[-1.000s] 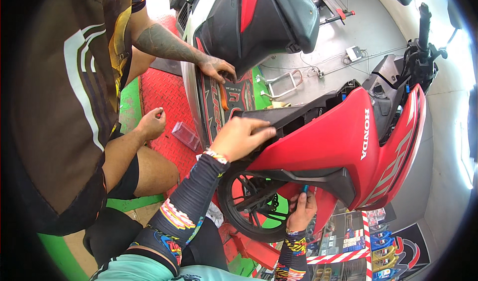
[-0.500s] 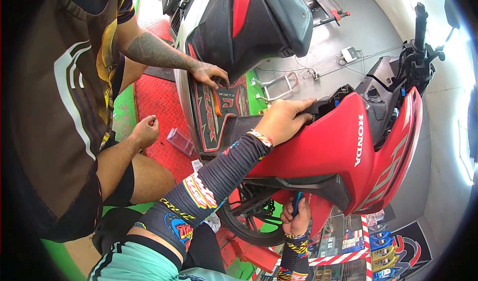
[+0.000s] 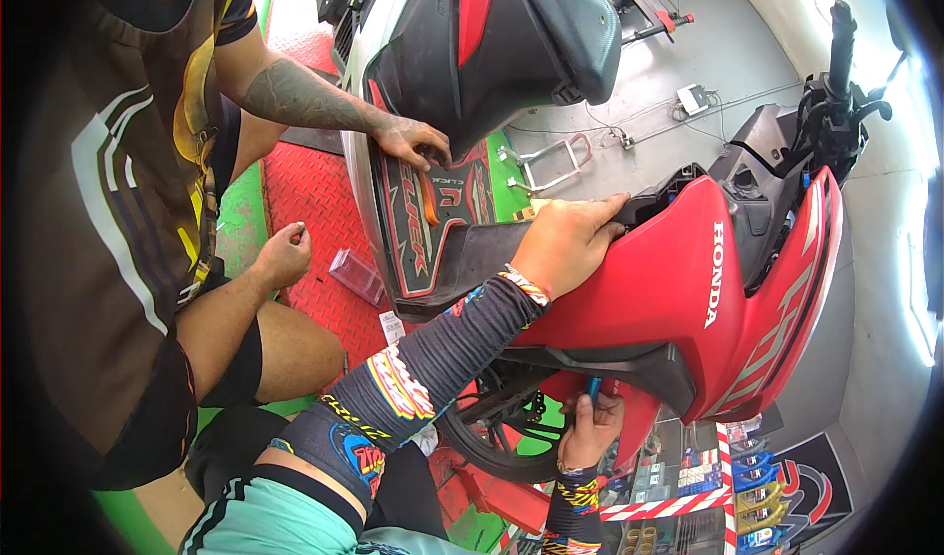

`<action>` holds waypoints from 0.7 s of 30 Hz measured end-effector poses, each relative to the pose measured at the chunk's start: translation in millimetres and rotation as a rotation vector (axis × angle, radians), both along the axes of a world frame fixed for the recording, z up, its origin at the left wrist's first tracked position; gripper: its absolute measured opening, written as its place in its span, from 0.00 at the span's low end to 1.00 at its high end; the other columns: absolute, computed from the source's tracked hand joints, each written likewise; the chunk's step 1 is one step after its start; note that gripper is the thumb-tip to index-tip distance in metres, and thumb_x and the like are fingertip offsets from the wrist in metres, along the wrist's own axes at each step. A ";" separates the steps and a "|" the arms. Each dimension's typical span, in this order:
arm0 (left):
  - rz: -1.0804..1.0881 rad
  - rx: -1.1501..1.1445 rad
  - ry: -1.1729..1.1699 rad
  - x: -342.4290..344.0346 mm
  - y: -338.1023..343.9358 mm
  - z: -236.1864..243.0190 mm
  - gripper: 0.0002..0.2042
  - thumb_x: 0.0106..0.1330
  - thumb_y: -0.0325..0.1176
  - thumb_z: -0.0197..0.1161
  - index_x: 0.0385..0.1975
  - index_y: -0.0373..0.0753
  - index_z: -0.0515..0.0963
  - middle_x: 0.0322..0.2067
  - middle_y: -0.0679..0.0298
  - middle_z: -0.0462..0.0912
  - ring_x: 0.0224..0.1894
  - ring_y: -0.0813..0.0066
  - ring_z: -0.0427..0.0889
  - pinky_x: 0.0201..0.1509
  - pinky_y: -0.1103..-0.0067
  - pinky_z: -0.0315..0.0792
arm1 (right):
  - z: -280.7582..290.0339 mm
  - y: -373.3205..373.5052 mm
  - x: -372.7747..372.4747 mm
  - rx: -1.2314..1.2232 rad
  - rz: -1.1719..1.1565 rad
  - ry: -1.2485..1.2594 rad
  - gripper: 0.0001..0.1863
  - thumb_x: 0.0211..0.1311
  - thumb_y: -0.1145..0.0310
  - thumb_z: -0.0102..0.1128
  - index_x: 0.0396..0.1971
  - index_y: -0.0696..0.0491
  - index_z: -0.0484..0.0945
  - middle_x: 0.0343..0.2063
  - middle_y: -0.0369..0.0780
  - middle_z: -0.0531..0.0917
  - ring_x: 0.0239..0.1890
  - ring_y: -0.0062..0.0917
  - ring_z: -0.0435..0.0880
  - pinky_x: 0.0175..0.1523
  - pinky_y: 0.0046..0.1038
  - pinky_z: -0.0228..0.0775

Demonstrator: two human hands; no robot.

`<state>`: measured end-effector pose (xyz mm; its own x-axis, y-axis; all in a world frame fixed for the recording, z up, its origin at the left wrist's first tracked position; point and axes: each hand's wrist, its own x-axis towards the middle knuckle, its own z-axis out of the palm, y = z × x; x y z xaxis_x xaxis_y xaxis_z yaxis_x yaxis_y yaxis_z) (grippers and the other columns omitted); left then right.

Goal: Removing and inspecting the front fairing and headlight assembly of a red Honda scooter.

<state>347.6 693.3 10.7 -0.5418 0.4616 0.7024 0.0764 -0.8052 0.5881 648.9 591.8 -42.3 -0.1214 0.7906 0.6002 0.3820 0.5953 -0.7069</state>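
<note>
In front of me is a scooter with a red body panel (image 3: 629,294). My left hand (image 3: 564,247) reaches across to the panel's upper edge and grips it, one finger stretched along the rim; its other fingertips are partly hidden. Lower down, beside the black trim (image 3: 644,366) and above the front wheel (image 3: 489,447), my right hand (image 3: 590,429) is closed round a slim blue tool handle (image 3: 594,388). The tool points up toward the trim's underside, and its tip is out of sight.
At left a co-worker sits, one hand (image 3: 413,142) on the scooter's footboard (image 3: 418,211), the other (image 3: 285,255) over the red plate floor (image 3: 305,201). A clear plastic box (image 3: 356,277) lies there. Black handlebars (image 3: 843,54) rise at right; a glass display case (image 3: 669,476) stands below.
My right hand has turned slightly and pushed the blue handle a little upward, closer to the trim. The left hand keeps its grip on the panel. The view has shifted slightly.
</note>
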 end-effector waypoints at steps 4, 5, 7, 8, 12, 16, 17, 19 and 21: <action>0.035 0.028 0.001 0.4 1.5 -0.9 0.20 0.66 0.26 0.68 0.59 0.33 0.82 0.43 0.43 0.87 0.45 0.47 0.88 0.50 0.66 0.80 | 0.7 2.6 7.2 -0.151 -0.103 0.048 0.14 0.78 0.61 0.61 0.51 0.53 0.71 0.31 0.38 0.80 0.28 0.20 0.78 0.26 0.23 0.69; 0.031 0.029 0.003 0.7 1.8 -1.1 0.20 0.66 0.26 0.68 0.59 0.33 0.82 0.43 0.44 0.87 0.46 0.47 0.87 0.50 0.66 0.80 | 5.7 1.1 8.5 -0.243 -0.080 0.124 0.15 0.79 0.59 0.61 0.52 0.53 0.71 0.31 0.39 0.80 0.27 0.19 0.78 0.25 0.22 0.68; 0.038 0.057 -0.015 0.6 3.0 -1.5 0.20 0.66 0.26 0.68 0.59 0.33 0.82 0.42 0.44 0.87 0.45 0.47 0.87 0.50 0.65 0.79 | 17.4 2.0 7.0 -0.457 0.052 0.280 0.16 0.79 0.59 0.61 0.54 0.52 0.70 0.31 0.39 0.79 0.26 0.18 0.76 0.23 0.20 0.64; 0.024 0.063 -0.021 1.9 2.8 -2.0 0.20 0.66 0.26 0.68 0.59 0.33 0.82 0.41 0.45 0.87 0.44 0.47 0.86 0.50 0.65 0.79 | 24.8 1.1 7.1 -0.582 0.151 0.361 0.17 0.78 0.59 0.62 0.55 0.51 0.70 0.32 0.39 0.79 0.25 0.18 0.75 0.22 0.19 0.63; 0.032 0.110 -0.059 3.5 4.3 -2.0 0.20 0.66 0.26 0.68 0.58 0.33 0.82 0.40 0.45 0.87 0.40 0.47 0.85 0.48 0.65 0.79 | 26.4 1.3 1.4 -0.518 0.281 0.262 0.19 0.75 0.66 0.65 0.58 0.49 0.68 0.37 0.39 0.78 0.23 0.17 0.73 0.21 0.19 0.61; 0.039 0.090 -0.037 3.0 4.4 -2.1 0.20 0.66 0.26 0.68 0.58 0.33 0.82 0.41 0.45 0.87 0.42 0.47 0.86 0.49 0.65 0.79 | 0.6 1.8 0.7 -0.118 -0.052 0.039 0.17 0.70 0.75 0.65 0.54 0.54 0.70 0.38 0.39 0.78 0.24 0.18 0.75 0.22 0.20 0.64; 0.041 0.069 -0.019 2.6 4.3 -1.8 0.19 0.66 0.26 0.68 0.58 0.34 0.82 0.42 0.45 0.87 0.42 0.47 0.86 0.49 0.65 0.79 | -3.1 1.6 1.9 -0.068 -0.097 -0.015 0.15 0.71 0.74 0.64 0.52 0.54 0.70 0.36 0.39 0.79 0.24 0.18 0.75 0.22 0.20 0.64; -0.018 0.080 -0.034 1.6 4.4 -0.7 0.19 0.67 0.26 0.68 0.58 0.34 0.82 0.41 0.45 0.87 0.43 0.47 0.87 0.49 0.65 0.80 | -6.8 3.7 2.9 0.034 -0.146 -0.104 0.11 0.73 0.72 0.62 0.50 0.55 0.72 0.32 0.38 0.79 0.23 0.18 0.76 0.22 0.20 0.65; -0.044 0.095 -0.053 0.4 4.3 -0.5 0.19 0.68 0.26 0.68 0.58 0.34 0.82 0.41 0.45 0.87 0.42 0.46 0.87 0.49 0.65 0.80 | 0.7 5.8 4.2 -0.136 -0.121 0.010 0.10 0.75 0.65 0.62 0.45 0.54 0.73 0.29 0.37 0.78 0.20 0.17 0.73 0.21 0.20 0.63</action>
